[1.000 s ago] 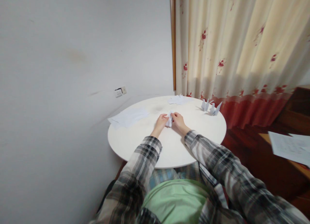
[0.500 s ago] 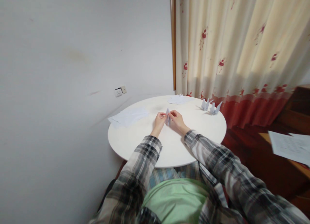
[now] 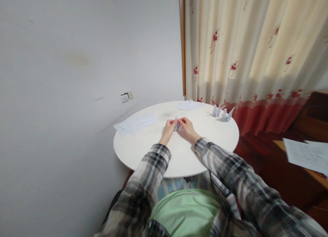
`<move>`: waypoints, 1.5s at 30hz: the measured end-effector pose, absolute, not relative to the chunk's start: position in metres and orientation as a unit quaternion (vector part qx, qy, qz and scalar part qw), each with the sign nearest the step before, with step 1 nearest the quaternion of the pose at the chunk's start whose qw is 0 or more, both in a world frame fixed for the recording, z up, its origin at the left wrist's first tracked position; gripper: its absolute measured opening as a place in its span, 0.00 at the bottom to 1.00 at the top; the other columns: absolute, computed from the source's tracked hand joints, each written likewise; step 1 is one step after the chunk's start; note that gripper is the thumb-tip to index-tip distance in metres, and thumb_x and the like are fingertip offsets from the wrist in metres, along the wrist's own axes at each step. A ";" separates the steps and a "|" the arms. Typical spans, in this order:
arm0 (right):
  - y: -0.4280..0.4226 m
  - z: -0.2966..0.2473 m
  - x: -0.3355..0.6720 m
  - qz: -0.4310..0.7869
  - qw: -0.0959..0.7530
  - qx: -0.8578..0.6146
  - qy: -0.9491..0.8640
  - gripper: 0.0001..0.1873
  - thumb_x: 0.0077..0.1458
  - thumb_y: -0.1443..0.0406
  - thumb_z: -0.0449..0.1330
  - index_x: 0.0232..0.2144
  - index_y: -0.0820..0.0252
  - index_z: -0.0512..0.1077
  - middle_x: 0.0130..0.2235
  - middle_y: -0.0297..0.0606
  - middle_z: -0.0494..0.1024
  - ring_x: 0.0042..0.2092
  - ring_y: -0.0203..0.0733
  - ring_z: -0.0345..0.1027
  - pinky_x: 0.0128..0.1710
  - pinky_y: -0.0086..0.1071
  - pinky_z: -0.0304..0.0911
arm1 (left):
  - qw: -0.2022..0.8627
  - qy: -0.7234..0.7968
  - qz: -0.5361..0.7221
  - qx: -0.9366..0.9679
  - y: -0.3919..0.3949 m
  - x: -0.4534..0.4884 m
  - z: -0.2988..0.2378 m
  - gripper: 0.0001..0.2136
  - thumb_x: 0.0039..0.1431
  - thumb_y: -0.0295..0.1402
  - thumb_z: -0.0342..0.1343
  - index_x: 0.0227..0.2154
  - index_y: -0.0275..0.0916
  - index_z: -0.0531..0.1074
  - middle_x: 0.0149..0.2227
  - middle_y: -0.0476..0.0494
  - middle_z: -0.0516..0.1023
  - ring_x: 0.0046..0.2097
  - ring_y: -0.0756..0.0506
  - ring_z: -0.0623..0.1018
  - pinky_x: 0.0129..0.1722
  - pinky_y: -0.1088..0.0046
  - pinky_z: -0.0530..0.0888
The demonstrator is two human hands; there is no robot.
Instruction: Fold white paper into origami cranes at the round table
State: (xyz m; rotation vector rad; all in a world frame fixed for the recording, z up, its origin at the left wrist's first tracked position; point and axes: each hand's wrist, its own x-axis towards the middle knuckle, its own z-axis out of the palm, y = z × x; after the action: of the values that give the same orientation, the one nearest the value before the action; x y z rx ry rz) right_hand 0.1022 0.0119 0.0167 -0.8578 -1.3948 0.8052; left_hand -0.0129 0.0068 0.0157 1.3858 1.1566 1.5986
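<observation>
Over the white worktop (image 3: 176,161), left hand (image 3: 168,127) and right hand (image 3: 187,126) pinch folded paper (image 3: 176,127) between them, apparently shaping its folds; the next move seems to need light fingertip pressure; paper cranes (image 3: 226,117) stand beyond, rightward

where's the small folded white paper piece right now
In the head view, the small folded white paper piece is near the middle of the round white table, held between the person's left hand and right hand.
</observation>
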 end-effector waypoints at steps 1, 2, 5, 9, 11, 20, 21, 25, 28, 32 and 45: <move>0.012 0.017 0.102 0.353 0.613 -0.375 -0.599 0.12 0.46 0.56 0.56 0.26 0.59 0.66 0.26 0.32 0.70 0.29 0.35 0.62 0.30 0.29 0.58 | 0.353 0.451 0.618 0.539 0.008 -0.013 0.015 0.12 0.50 0.41 0.57 0.28 0.38 0.64 0.26 0.50 0.69 0.27 0.52 0.69 0.26 0.77 0.65; 0.012 0.017 0.102 0.358 0.615 -0.379 -0.592 0.11 0.46 0.56 0.57 0.27 0.59 0.65 0.25 0.32 0.69 0.28 0.35 0.62 0.29 0.29 0.58 | 0.350 0.452 0.616 0.542 0.009 -0.014 0.015 0.12 0.50 0.41 0.57 0.28 0.38 0.64 0.26 0.50 0.69 0.27 0.52 0.69 0.27 0.77 0.65; 0.012 0.017 0.101 0.366 0.625 -0.396 -0.565 0.13 0.45 0.58 0.58 0.33 0.59 0.64 0.23 0.28 0.68 0.26 0.34 0.62 0.27 0.28 0.58 | 0.345 0.454 0.611 0.549 0.010 -0.014 0.014 0.11 0.50 0.40 0.57 0.27 0.38 0.65 0.26 0.50 0.69 0.28 0.52 0.70 0.29 0.76 0.66; 0.010 0.019 0.101 0.369 0.622 -0.406 -0.558 0.15 0.45 0.59 0.59 0.37 0.59 0.65 0.21 0.26 0.66 0.25 0.34 0.62 0.27 0.28 0.58 | 0.349 0.456 0.608 0.548 0.007 -0.013 0.016 0.12 0.50 0.41 0.57 0.26 0.38 0.65 0.26 0.50 0.69 0.28 0.51 0.70 0.28 0.76 0.66; 0.009 0.020 0.101 0.377 0.614 -0.403 -0.564 0.14 0.46 0.59 0.58 0.35 0.60 0.66 0.21 0.27 0.67 0.25 0.34 0.63 0.27 0.28 0.58 | 0.351 0.453 0.608 0.549 0.005 -0.013 0.017 0.12 0.50 0.41 0.57 0.27 0.38 0.65 0.26 0.50 0.70 0.27 0.52 0.70 0.27 0.77 0.66; 0.010 0.017 0.100 0.364 0.602 -0.401 -0.587 0.10 0.48 0.58 0.56 0.30 0.59 0.67 0.24 0.31 0.70 0.27 0.34 0.64 0.27 0.27 0.59 | 0.325 0.462 0.612 0.553 0.005 -0.014 0.017 0.11 0.52 0.41 0.55 0.25 0.38 0.65 0.24 0.50 0.68 0.25 0.52 0.68 0.24 0.79 0.65; 0.010 0.017 0.100 0.362 0.600 -0.402 -0.589 0.10 0.48 0.58 0.56 0.30 0.59 0.67 0.24 0.31 0.70 0.27 0.34 0.64 0.28 0.27 0.59 | 0.323 0.461 0.612 0.555 0.005 -0.014 0.017 0.11 0.53 0.40 0.54 0.25 0.38 0.65 0.24 0.51 0.68 0.25 0.52 0.68 0.24 0.79 0.65; 0.009 0.019 0.101 0.355 0.600 -0.415 -0.585 0.09 0.48 0.59 0.56 0.30 0.59 0.67 0.23 0.29 0.69 0.26 0.34 0.63 0.28 0.28 0.58 | 0.316 0.456 0.614 0.562 0.005 -0.014 0.018 0.08 0.55 0.36 0.51 0.25 0.37 0.66 0.24 0.50 0.68 0.27 0.52 0.68 0.26 0.78 0.66; 0.009 0.020 0.101 0.353 0.599 -0.418 -0.585 0.09 0.47 0.60 0.56 0.29 0.60 0.66 0.22 0.29 0.68 0.25 0.34 0.63 0.28 0.28 0.58 | 0.308 0.458 0.610 0.569 0.006 -0.015 0.017 0.07 0.55 0.33 0.50 0.26 0.37 0.67 0.25 0.50 0.68 0.29 0.51 0.69 0.29 0.78 0.66; 0.011 0.018 0.101 0.345 0.602 -0.417 -0.587 0.07 0.46 0.61 0.56 0.28 0.59 0.66 0.21 0.28 0.67 0.25 0.34 0.63 0.27 0.28 0.58 | 0.291 0.466 0.609 0.572 0.007 -0.016 0.017 0.05 0.54 0.31 0.50 0.25 0.37 0.67 0.26 0.50 0.69 0.31 0.51 0.69 0.31 0.77 0.67; 0.013 0.017 0.102 0.349 0.598 -0.405 -0.597 0.07 0.47 0.61 0.54 0.22 0.57 0.63 0.21 0.32 0.68 0.23 0.34 0.61 0.26 0.28 0.59 | 0.289 0.499 0.618 0.534 0.001 -0.015 0.023 0.03 0.52 0.28 0.52 0.27 0.40 0.62 0.27 0.51 0.68 0.29 0.52 0.69 0.28 0.78 0.66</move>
State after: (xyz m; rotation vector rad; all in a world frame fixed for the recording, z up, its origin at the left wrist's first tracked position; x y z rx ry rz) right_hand 0.1024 0.0133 0.0174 -0.9386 -1.3856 0.8101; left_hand -0.0147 0.0015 0.0226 1.4250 1.3308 1.6503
